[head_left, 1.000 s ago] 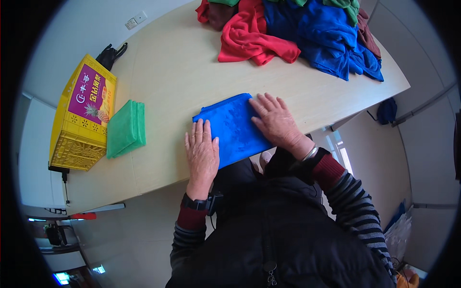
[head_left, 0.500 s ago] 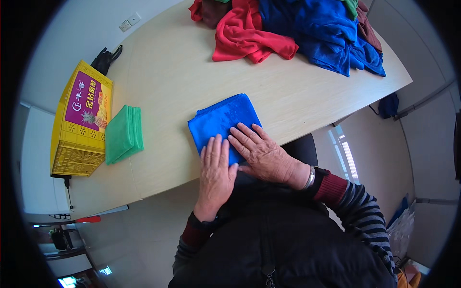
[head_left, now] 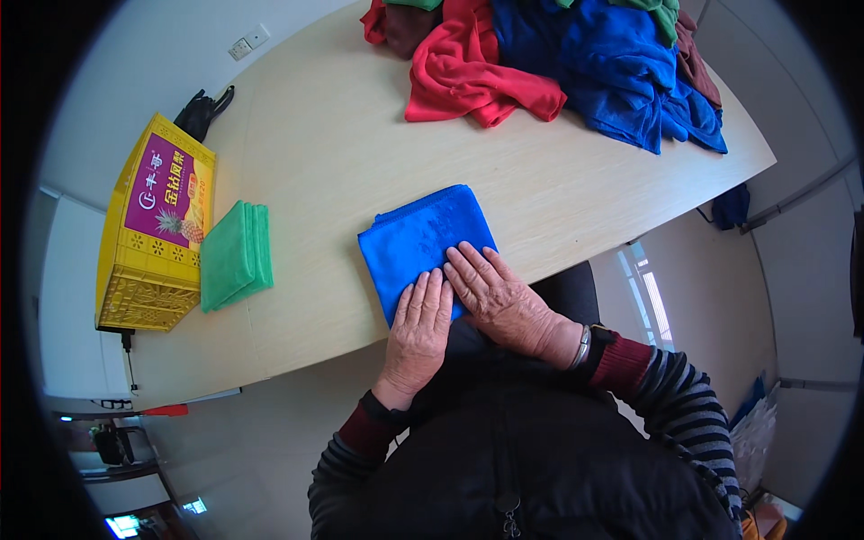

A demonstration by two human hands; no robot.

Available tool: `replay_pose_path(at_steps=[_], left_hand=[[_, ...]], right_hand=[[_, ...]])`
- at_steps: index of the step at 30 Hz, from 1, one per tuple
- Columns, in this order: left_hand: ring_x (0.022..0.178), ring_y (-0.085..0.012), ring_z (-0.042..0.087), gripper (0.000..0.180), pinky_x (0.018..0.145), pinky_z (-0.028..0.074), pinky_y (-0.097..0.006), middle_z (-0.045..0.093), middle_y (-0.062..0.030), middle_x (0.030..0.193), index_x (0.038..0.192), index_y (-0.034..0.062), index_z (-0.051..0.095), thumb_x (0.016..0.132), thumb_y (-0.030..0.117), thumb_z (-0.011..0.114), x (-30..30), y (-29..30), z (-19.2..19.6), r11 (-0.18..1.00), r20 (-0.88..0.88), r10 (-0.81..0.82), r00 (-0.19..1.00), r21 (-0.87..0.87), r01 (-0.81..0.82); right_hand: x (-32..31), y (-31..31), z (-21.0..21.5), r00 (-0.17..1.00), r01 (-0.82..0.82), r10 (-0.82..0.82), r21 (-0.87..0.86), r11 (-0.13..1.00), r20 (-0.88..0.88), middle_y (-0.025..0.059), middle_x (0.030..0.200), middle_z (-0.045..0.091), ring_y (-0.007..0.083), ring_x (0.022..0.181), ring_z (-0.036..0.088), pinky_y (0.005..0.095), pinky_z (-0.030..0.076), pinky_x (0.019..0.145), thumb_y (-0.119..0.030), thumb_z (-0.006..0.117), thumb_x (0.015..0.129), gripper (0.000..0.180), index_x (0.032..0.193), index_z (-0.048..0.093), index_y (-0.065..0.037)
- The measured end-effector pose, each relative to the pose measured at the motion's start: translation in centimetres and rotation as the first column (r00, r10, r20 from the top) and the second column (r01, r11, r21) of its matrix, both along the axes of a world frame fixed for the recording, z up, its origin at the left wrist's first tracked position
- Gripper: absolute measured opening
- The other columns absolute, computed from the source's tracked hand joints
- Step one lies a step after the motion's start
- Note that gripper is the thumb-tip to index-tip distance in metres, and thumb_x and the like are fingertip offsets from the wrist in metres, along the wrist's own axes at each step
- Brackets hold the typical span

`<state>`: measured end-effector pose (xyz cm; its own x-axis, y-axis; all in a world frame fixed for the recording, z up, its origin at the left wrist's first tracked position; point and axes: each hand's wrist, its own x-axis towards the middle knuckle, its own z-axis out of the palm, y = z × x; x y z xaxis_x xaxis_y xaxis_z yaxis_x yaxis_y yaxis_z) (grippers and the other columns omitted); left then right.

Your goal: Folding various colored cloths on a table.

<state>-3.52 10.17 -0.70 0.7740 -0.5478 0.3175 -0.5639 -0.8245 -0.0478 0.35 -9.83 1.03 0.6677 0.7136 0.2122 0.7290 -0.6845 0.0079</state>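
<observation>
A blue cloth [head_left: 418, 229], folded into a rough square, lies at the table's near edge. My left hand [head_left: 419, 335] rests flat on its lower left part, fingers stretched out. On its lower right part lies my right hand [head_left: 504, 301], also flat with the fingers extended. Neither hand grips the cloth; both press on its top. The palms and the hands' undersides hide the cloth's near edge. To the left, a stack of folded green cloths [head_left: 236, 256] leans against a yellow basket [head_left: 148, 301].
The pale table [head_left: 306, 171] holds a heap at the back: a red cloth [head_left: 459, 81], blue cloths [head_left: 612, 85] and some green and brown ones. A black object [head_left: 202, 114] sits behind the basket. A dark chair edge [head_left: 576, 292] shows under the table's near side.
Both hands have slid slightly toward me on the blue cloth, the left one also a little to the right. The whole view has shifted slightly; the cloth stays folded.
</observation>
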Motion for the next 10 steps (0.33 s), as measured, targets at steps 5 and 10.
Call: replay_pose_path(at_steps=[5, 10], left_hand=[[0.141, -0.0358, 0.042, 0.059, 0.117, 0.034, -0.049, 0.044, -0.0219, 0.151, 0.141, -0.0056, 0.047, 0.088, 0.013, 0.065, -0.7, 0.1, 0.3, 0.998, -0.012, 0.041, 0.999, -0.044, -0.041], [0.142, -0.0380, 0.040, 0.063, 0.117, 0.032, -0.050, 0.042, -0.0198, 0.153, 0.142, -0.0041, 0.047, 0.086, 0.015, 0.070, -0.9, -0.2, 0.4, 0.979, -0.047, 0.148, 0.988, -0.133, -0.153]], right_hand=[[-0.2, -1.0, 0.9, 0.988, -0.021, 0.044, 0.154, 0.988, -0.147, 0.0194, 0.158, 0.035, 0.0338, 0.149, 0.029, 0.0479, 0.021, 0.123, -0.042, 0.069, 0.087, 0.081, 0.149, 0.040, 0.002], [-0.1, 0.2, 1.4, 0.976, -0.097, 0.129, 0.182, 0.979, -0.176, 0.0180, 0.161, 0.031, 0.0347, 0.151, 0.026, 0.0482, 0.020, 0.123, -0.039, 0.069, 0.089, 0.079, 0.150, 0.039, 0.001]])
